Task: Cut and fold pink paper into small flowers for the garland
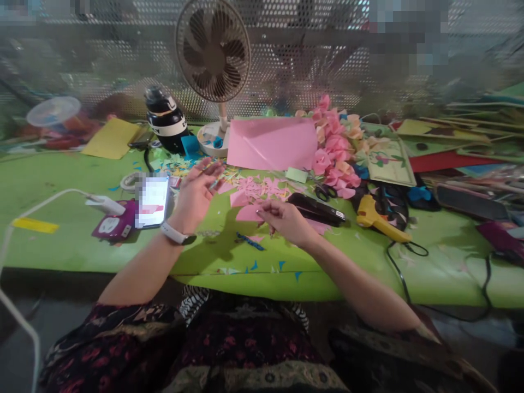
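While the right hand (286, 221), narrowed, reaches a pink slip (246, 213) on the tabletop (360, 273), its hold unclear, the left hand (196, 196) hovers loosely spread beyond, and handling the slip seems the current step, calling next for a light pinch.

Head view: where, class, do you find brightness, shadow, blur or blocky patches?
In the head view, the phone screen glows brightest, partly pixelated; a soft shadow darkens the green table near the left hand; in the head view, the background beyond the mesh looks blurred, with blocky patches along the top.
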`<state>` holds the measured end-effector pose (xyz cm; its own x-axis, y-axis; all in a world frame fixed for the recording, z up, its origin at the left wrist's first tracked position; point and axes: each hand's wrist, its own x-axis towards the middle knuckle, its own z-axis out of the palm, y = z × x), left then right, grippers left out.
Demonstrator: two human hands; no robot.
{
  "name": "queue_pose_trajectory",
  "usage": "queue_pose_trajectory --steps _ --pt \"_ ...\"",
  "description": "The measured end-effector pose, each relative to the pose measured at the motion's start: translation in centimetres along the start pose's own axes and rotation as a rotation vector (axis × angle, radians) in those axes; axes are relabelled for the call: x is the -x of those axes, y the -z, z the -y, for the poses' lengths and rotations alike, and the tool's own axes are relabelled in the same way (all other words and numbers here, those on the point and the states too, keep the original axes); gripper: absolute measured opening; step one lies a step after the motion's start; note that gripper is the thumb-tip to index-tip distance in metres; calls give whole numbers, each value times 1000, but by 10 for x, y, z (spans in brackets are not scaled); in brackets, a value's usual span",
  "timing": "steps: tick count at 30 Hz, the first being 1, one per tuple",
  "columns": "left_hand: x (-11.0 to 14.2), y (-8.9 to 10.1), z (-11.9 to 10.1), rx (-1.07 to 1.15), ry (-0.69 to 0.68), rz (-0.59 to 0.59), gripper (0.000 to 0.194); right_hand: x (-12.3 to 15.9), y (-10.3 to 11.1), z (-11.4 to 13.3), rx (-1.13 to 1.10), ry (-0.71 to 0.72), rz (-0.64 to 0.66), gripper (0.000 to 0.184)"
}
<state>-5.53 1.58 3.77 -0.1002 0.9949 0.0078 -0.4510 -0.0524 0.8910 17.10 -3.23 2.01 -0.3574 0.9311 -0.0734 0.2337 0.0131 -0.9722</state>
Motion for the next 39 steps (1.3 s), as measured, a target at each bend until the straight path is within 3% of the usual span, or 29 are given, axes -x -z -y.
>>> queue_pose_trajectory --steps 2,4,6,9,13,16,18,21,26,31,34,39 --pt "-14 11 -8 -131 -69 -6 28 -1 0 -4 99 -13 41 33" --pt "-26 22 -9 -401 -153 40 21 -2 -1 -7 283 -3 34 29" --pt "-37 31 -2 -716 -194 136 20 -2 -1 -8 532 22 -19 28" --pt "-48 40 16 -1022 -295 270 19 -1 -3 -7 803 41 -61 30" --pt "-55 40 25 -1498 -391 401 13 2 -3 -3 893 51 -30 28" --pt "-54 33 18 -1907 -397 584 26 5 -4 -2 922 88 -35 24" --pt "-53 30 13 -2055 -420 664 33 8 -3 0 928 132 -57 25" --pt "-55 30 8 -2068 -419 621 33 15 3 8 880 229 -121 24" --pt "-64 36 -1 -1794 -392 470 33 31 38 36 730 362 -332 20" --pt "-71 33 -12 -1585 -400 423 31 41 87 48 700 238 -531 22" --pt "-71 24 -13 -1607 -420 412 33 41 109 35 867 177 -439 26" --pt "-66 4 -5 -1694 -419 494 35 35 122 0 1058 122 -55 54"
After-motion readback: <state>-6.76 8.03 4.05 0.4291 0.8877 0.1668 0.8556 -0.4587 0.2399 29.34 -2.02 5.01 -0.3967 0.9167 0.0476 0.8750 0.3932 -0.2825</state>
